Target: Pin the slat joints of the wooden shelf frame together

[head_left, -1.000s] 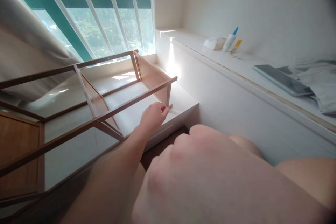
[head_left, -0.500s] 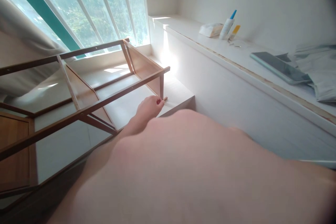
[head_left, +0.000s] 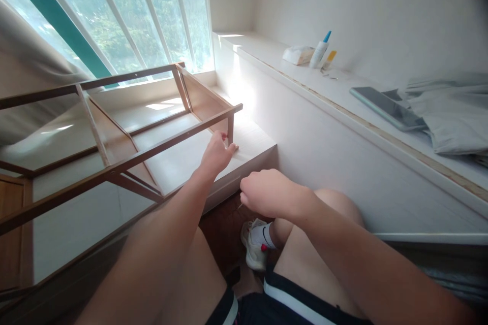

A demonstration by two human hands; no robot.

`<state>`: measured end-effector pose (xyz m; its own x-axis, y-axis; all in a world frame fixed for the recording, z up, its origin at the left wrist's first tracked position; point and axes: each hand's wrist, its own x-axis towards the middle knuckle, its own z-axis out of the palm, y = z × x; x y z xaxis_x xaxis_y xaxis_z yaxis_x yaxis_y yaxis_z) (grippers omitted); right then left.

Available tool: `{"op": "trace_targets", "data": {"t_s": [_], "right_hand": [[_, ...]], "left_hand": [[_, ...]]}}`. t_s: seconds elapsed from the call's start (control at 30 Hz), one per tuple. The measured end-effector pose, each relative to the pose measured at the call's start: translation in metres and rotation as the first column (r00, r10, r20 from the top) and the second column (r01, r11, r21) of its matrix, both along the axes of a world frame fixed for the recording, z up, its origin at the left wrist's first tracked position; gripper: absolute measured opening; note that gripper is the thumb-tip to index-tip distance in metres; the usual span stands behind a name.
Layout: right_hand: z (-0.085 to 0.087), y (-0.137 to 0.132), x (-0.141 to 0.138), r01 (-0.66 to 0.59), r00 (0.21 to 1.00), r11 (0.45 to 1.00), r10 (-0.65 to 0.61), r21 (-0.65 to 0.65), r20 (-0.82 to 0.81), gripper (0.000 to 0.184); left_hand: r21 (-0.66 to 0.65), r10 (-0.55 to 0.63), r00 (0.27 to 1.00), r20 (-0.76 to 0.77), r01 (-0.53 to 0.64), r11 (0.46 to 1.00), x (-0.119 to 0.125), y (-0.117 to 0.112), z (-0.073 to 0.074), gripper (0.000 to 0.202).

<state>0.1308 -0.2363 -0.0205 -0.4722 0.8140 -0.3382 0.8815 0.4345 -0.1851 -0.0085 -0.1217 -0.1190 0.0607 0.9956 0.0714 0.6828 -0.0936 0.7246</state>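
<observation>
A brown wooden shelf frame (head_left: pixel 179 134) lies on its side on a white ledge. My left hand (head_left: pixel 218 155) is at its right end, fingers and thumb closed around the lower part of the short end post. To the right, above the floor, my right hand (head_left: pixel 269 193) is closed with its back toward me. A thin, light-coloured tip (head_left: pixel 240 206) pokes out below its fingers; the rest is hidden in the hand.
A white ledge (head_left: pixel 259 134) supports the frame. On the higher shelf at right are a tissue pack (head_left: pixel 298 55), a blue-tipped bottle (head_left: pixel 320 52), a yellow-capped tube (head_left: pixel 329 61), a phone (head_left: pixel 387 107) and grey plastic bags (head_left: pixel 453 117). A barred window (head_left: pixel 122 25) is behind.
My right arm, blurred across the foreground before, has drawn back, showing my right hand and legs. My left hand has shifted slightly left and now grasps the end post; the small stick it pinched no longer shows.
</observation>
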Motion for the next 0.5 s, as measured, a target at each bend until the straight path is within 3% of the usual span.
{"op": "trace_targets", "data": {"t_s": [0.17,0.33,0.43,0.5], "right_hand": [[-0.032,0.022,0.027,0.084,0.996,0.994,-0.085,0.076,0.013,0.038],[-0.068,0.041,0.04,0.107,0.992,0.994,-0.11,0.037,0.063,0.039],[-0.086,0.041,0.035,0.087,0.995,0.996,-0.086,-0.003,0.049,0.033],[-0.094,0.039,0.03,0.063,0.998,0.997,-0.062,-0.036,0.021,0.028]], "left_hand": [[-0.023,0.022,1.0,-0.019,-0.023,0.999,0.004,0.004,0.001,0.036],[-0.081,0.095,0.977,-0.19,-0.112,0.99,-0.002,-0.016,0.011,0.02],[-0.121,-0.05,0.931,-0.362,0.007,0.993,0.008,-0.039,0.015,0.021],[-0.047,-0.154,0.934,-0.321,0.147,0.988,0.024,-0.056,0.018,0.02]]}}
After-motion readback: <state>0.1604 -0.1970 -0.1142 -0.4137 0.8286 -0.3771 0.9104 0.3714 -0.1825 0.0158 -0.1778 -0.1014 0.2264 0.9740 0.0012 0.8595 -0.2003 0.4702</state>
